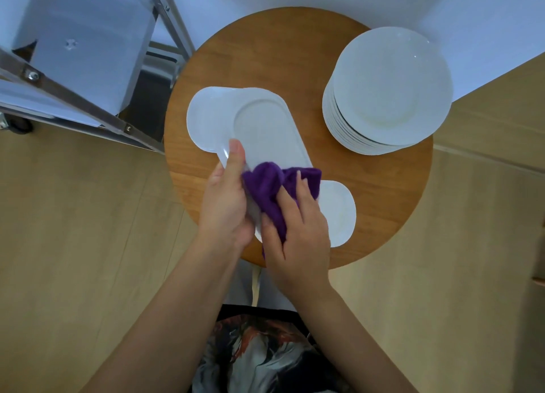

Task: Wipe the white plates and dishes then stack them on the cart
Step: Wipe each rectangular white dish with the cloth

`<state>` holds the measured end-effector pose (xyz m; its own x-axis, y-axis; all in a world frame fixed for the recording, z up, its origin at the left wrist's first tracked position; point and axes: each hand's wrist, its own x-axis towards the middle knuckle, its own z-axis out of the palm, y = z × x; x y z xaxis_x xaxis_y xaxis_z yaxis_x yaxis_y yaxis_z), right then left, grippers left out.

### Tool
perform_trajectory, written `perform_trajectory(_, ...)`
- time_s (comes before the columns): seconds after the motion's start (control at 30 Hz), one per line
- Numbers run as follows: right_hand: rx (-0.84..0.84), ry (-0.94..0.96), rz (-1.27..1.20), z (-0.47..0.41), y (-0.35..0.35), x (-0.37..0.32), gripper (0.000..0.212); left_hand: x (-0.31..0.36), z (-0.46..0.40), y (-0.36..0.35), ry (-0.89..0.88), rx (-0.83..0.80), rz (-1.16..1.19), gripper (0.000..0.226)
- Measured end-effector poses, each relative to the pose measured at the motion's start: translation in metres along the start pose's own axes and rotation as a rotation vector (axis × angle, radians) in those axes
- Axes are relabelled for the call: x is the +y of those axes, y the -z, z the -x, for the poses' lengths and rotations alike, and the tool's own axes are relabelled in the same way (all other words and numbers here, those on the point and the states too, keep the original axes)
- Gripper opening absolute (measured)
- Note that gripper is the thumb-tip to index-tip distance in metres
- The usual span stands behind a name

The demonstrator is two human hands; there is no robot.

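Head view. Oblong dish [265,133]: white, glossy, held tilted over round table [295,53], long axis running from hands up-left toward cart [73,77].
L hand [225,203]: thumb + fingers clamped on near-left rim.
R hand [298,233]: fingers curled round purple cloth [269,186], pressed on near end.
Plate stack [386,88]: table's right side.

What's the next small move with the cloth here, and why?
Probably sweep the purple cloth up along the oblong dish. The right hand presses the cloth only at the dish's near end, while the left hand grips the near edge and steadies it. The far stretch of the dish lies bare, so it looks unwiped, though that can't be confirmed.
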<state>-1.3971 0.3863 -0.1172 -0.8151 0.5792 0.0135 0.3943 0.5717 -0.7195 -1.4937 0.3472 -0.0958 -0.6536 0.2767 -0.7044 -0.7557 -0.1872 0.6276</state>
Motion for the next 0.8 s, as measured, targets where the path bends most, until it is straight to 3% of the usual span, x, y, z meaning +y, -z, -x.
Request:
perform_trajectory(0.1,0.047,-0.041,0.035,0.012,-0.002,0.017,0.046,-0.004,-0.001,0.0,0.025,-0.025,-0.026,0.032)
perform_trajectory(0.13,0.054,-0.17,-0.038,0.011,-0.001,0.021,0.044,-0.005,-0.001,0.001,0.001,-0.034,-0.047,0.028)
perform_trajectory(0.23,0.205,-0.807,-0.492,-0.001,0.013,0.034,0.024,-0.003,-0.003,0.004,-0.129,-0.017,-0.213,0.017)
perform_trajectory(0.3,0.296,-0.995,-0.785,-0.013,0.031,0.042,0.019,-0.003,-0.002,0.004,-0.229,-0.035,-0.413,0.015)
perform_trajectory(0.37,0.266,-0.967,-1.071,-0.025,0.04,0.042,0.015,-0.011,0.003,0.001,-0.298,-0.117,-0.62,0.02)
perform_trajectory(0.43,0.145,-0.904,-1.274,-0.038,0.041,0.029,0.041,-0.022,0.007,-0.001,-0.365,-0.237,-0.822,0.025)
perform_trajectory(0.47,0.084,-0.896,-1.289,-0.044,0.04,0.023,0.056,-0.028,0.007,-0.001,-0.407,-0.302,-0.937,0.024)
perform_trajectory(0.53,0.019,-0.902,-1.21,-0.053,0.04,0.015,0.069,-0.038,0.005,0.0,-0.539,-0.399,-1.202,0.042)
perform_trajectory(0.63,0.036,-0.869,-1.065,-0.055,0.047,0.018,0.052,-0.04,-0.002,0.005,-0.712,-0.464,-1.581,0.058)
perform_trajectory(0.7,0.075,-0.854,-1.05,-0.053,0.053,0.028,0.036,-0.038,-0.002,0.011,-0.664,-0.598,-1.578,0.062)
perform_trajectory(0.73,0.097,-0.872,-1.089,-0.051,0.057,0.032,0.033,-0.035,0.0,0.014,-0.599,-0.634,-1.466,0.062)
perform_trajectory(0.8,0.118,-0.954,-1.188,-0.046,0.063,0.042,0.027,-0.027,0.0,0.021,-0.591,-0.502,-1.208,0.063)
